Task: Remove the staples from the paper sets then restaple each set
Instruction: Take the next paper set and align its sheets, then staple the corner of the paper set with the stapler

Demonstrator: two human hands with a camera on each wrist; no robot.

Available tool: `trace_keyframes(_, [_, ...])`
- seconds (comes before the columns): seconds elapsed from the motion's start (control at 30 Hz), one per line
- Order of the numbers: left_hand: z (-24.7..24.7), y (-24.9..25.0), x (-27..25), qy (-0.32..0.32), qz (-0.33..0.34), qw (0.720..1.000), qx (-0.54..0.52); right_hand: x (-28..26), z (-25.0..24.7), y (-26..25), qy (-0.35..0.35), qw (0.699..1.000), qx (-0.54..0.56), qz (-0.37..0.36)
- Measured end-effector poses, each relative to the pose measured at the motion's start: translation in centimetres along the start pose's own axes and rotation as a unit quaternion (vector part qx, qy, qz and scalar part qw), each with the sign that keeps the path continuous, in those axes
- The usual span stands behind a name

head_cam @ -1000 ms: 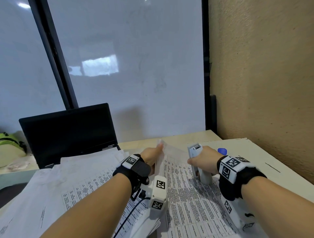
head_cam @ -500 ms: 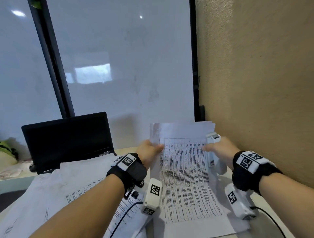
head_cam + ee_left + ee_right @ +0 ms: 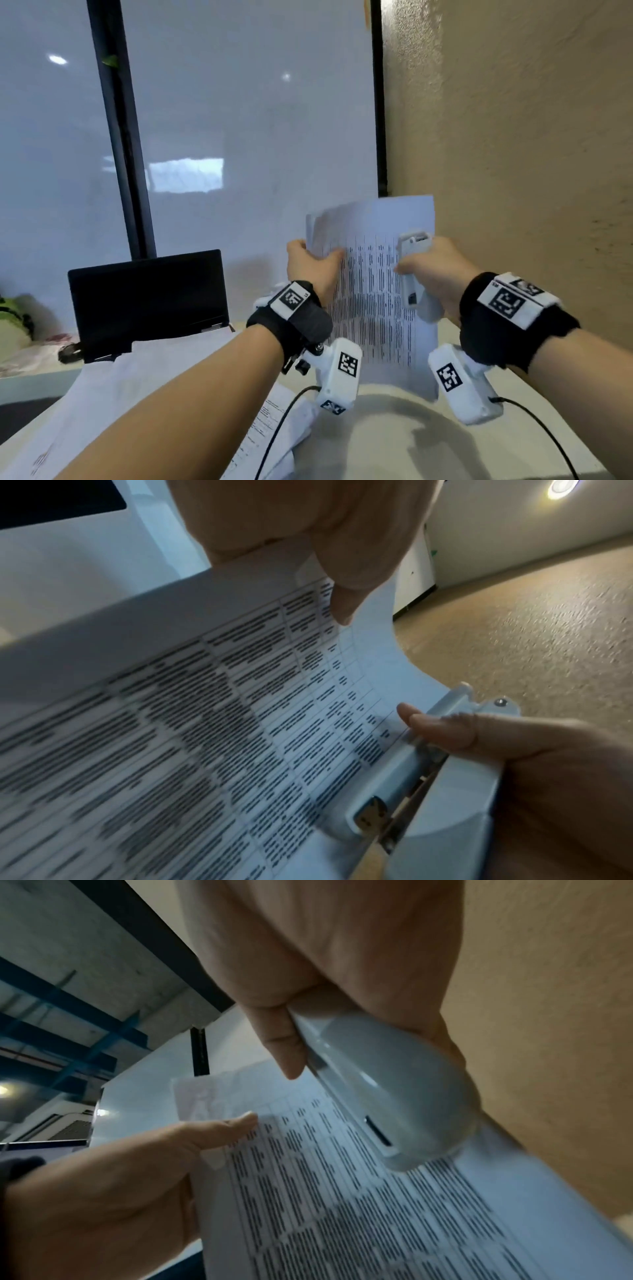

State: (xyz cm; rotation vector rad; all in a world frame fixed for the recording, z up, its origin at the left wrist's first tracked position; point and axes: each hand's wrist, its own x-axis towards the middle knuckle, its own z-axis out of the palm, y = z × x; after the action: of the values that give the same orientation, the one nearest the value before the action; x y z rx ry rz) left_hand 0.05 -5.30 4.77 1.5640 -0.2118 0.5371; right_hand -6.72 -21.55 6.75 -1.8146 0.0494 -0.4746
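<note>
Paper set: printed sheets stood upright in the air, lifted clear of the counter, between the two hands and in front of the beige wall.
Left grip: left hand pinched the set's left edge near the top, thumb on the printed front, fingers behind; the corner just above that pinch looked creased.
Right grip: right hand was curled round a white stapler, its thumb pressed on the set's right side. The stapler lay flat against the front of the page, not over an edge.
Stapler mouth: in the left wrist view the metal slot sat below the right thumb; no paper was in it.
Beside the left grip: a closed dark laptop and loose sheets lay lower down, on the counter.
Staple: too small to find; whether this set still carried one could not be told.
Likely step: squaring the sheets before restapling, as a judgement only.
Risk, fanning: only one edge was firmly pinched, so back sheets could slip and the staple would catch them unevenly.
Risk, wrong spot: the stapler sat well away from the creased corner, so a squeeze now would miss the paper.
Risk, drop: one hand carried both tool and paper, so shifting either could loosen the other.
</note>
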Motion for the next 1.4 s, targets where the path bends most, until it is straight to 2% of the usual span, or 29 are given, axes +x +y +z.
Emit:
trace_keyframes(0.1, [0.2,-2.2,-0.8,-0.016,-0.030,0.999,0.032,-0.9,0.4,1.6,-0.023,0.998,-0.053,0.035])
trace_keyframes(0.23, [0.4,-2.9,-0.6,-0.013,-0.023,1.000,0.014,-1.2,0.2,2.7,-0.033,0.997,-0.055,0.042])
trace_keyframes(0.4, [0.0,-2.6,-0.1,-0.044,-0.009,0.999,0.025,-0.8,0.0,2.5,-0.040,0.997,-0.051,0.037])
trace_keyframes(0.47, [-0.4,-2.6,0.0,-0.059,-0.026,0.998,0.018,-0.4,0.2,2.5,-0.011,0.997,-0.073,0.027])
trace_keyframes(0.5, [-0.5,-2.5,0.0,-0.065,-0.032,0.997,0.016,-0.1,0.3,2.5,0.024,0.993,-0.116,0.009])
trace_keyframes(0.6, [-0.8,-2.5,-0.1,-0.082,-0.030,0.996,0.021,-0.1,0.1,0.8,0.118,0.938,-0.315,-0.078])
trace_keyframes(0.67, [-0.9,-2.4,-0.2,-0.087,-0.025,0.996,0.018,-0.3,-0.1,-1.4,0.147,0.913,-0.348,-0.154])
trace_keyframes(0.73, [-0.9,-2.3,-0.4,-0.096,-0.018,0.995,0.014,-0.1,-0.1,-3.5,0.183,0.900,-0.324,-0.225])
trace_keyframes(0.77, [-0.9,-2.3,-0.5,-0.102,-0.017,0.995,0.011,0.0,0.0,-4.4,0.183,0.905,-0.286,-0.257])
trace_keyframes(0.87, [-0.7,-2.3,-0.7,-0.122,-0.012,0.992,-0.007,-0.4,1.2,-6.2,0.124,0.938,-0.048,-0.321])
trace_keyframes(0.93, [-0.7,-2.2,-1.0,-0.130,-0.004,0.991,-0.011,-0.5,2.1,-6.8,0.108,0.940,0.024,-0.324])
trace_keyframes(1.13, [-1.3,-2.2,-1.6,-0.142,0.002,0.989,-0.041,-0.1,4.8,-6.8,0.119,0.937,0.094,-0.314])
trace_keyframes(1.27, [-1.8,-2.2,-1.5,-0.144,-0.003,0.988,-0.050,-0.7,5.0,-7.2,0.101,0.917,0.179,-0.341])
trace_keyframes(1.4, [-1.9,-2.0,-1.6,-0.160,-0.002,0.986,-0.056,0.1,5.5,-7.3,0.101,0.929,0.141,-0.327])
